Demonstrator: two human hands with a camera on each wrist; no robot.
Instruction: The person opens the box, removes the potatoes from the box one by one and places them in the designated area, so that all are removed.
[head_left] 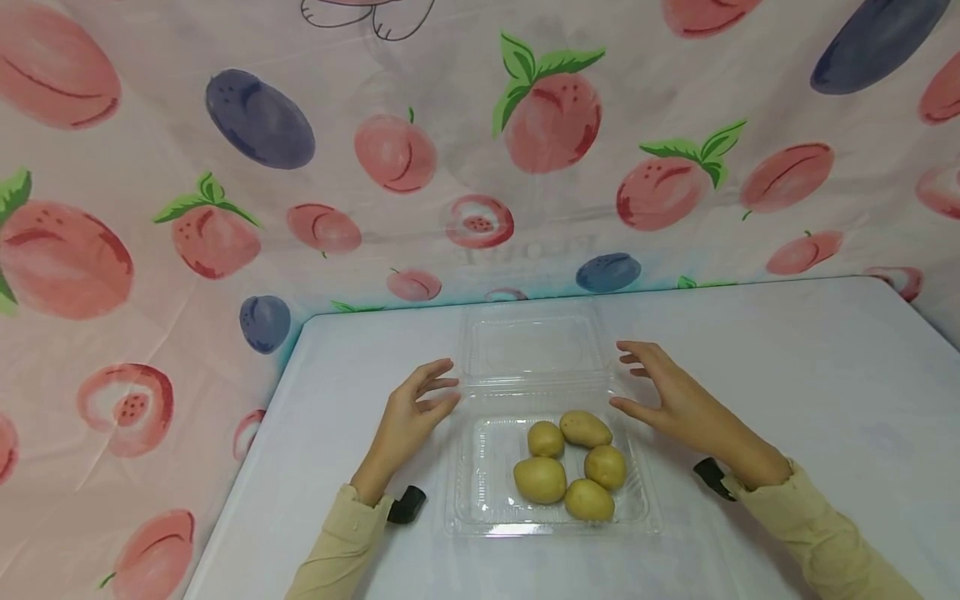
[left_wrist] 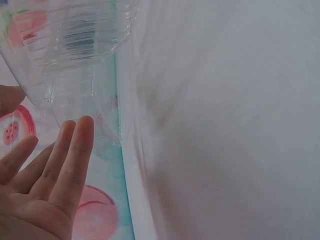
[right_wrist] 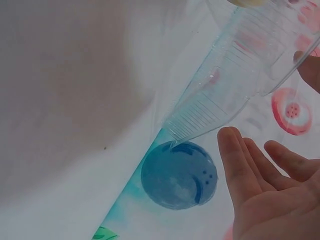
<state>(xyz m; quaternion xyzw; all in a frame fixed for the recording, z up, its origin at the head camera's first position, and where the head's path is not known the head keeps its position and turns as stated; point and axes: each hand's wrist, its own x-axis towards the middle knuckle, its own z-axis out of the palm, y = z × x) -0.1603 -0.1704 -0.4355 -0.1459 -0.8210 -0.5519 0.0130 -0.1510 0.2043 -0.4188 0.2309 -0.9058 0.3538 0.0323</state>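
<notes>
A clear plastic clamshell box [head_left: 491,492] lies unfolded on the table, its lid [head_left: 536,346] laid back towards the wall. Several yellow potatoes [head_left: 540,481] sit in the base, mostly in its middle and right part. Left of the hinge, my left hand [head_left: 405,421] has its fingers extended towards the box's side and holds nothing. On the opposite side my right hand [head_left: 671,396] is spread, likewise holding nothing, thumb near the hinge corner. Both wrist views show fingertips close to the clear plastic [left_wrist: 90,35], and one potato [right_wrist: 246,2] peeks in at the right wrist view's top.
A white-covered table [head_left: 787,375] extends on both sides of the box. Behind it and to the left hangs a fruit-print cloth [head_left: 465,75]. A black device [head_left: 407,505] is at the left cuff, another [head_left: 714,478] at the right.
</notes>
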